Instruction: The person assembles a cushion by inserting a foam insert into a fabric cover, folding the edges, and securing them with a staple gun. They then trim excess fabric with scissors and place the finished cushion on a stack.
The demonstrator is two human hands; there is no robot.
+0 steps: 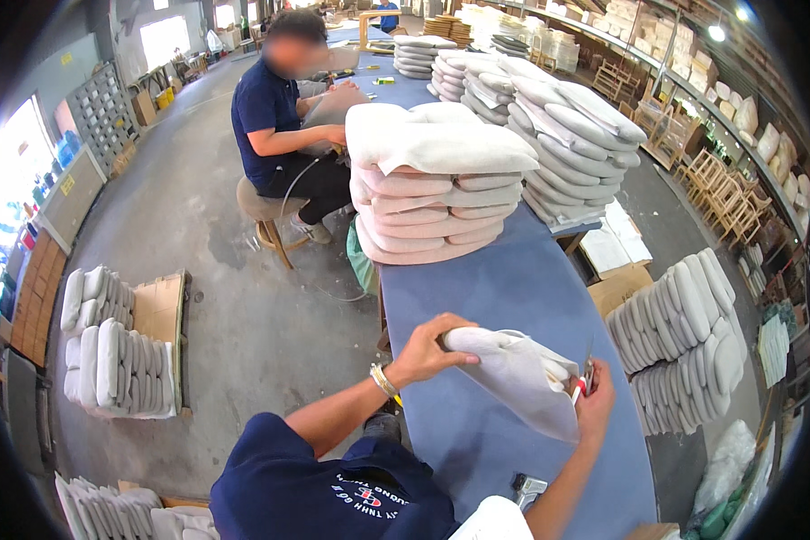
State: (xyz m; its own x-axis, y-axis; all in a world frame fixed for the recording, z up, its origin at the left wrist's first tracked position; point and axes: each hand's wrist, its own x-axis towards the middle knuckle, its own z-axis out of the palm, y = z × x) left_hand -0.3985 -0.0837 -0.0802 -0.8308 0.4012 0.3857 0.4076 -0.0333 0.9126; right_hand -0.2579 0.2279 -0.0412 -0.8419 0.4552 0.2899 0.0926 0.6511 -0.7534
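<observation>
At four o'clock | our left grip (427, 351) pinches cushion (513, 371); right grip (594, 407) wraps pointed tool (581, 385) | slipping could snag fabric (546, 412)

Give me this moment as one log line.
left hand: grips cushion end | right hand: holds red-and-white item, at cushion's other end | table: metal tool, cushion stacks | co-worker: seated on stool
</observation>
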